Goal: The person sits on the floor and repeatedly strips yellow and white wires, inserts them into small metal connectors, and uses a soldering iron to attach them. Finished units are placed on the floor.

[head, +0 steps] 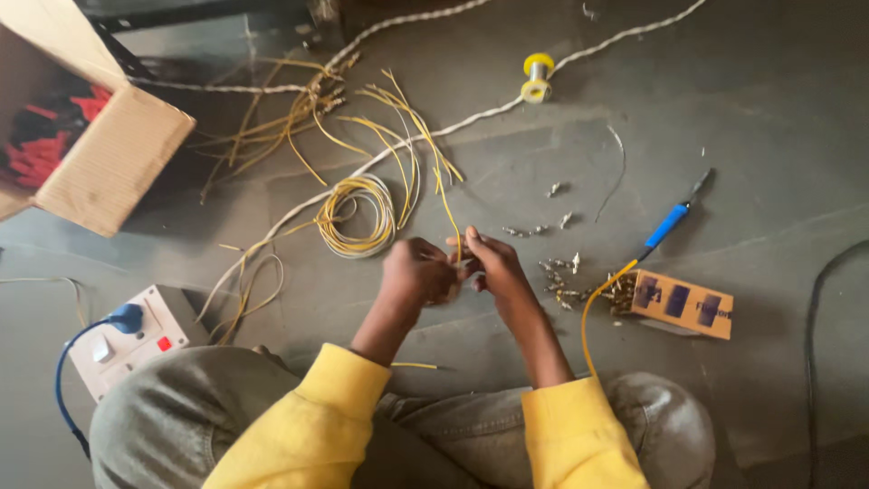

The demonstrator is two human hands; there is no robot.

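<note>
— How are your hands set?
— My left hand point(418, 273) and right hand point(496, 264) meet mid-frame, both pinching a yellow wire point(450, 210).
— Which way does it run?
— Lengthwise toward twelve o'clock, above the floor point(760, 118).

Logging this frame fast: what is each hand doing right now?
Left hand: closed, fingers curled; what it grips cannot be told.
Right hand: closed, pinching the thin yellow insulated wire at the fingertips.
</note>
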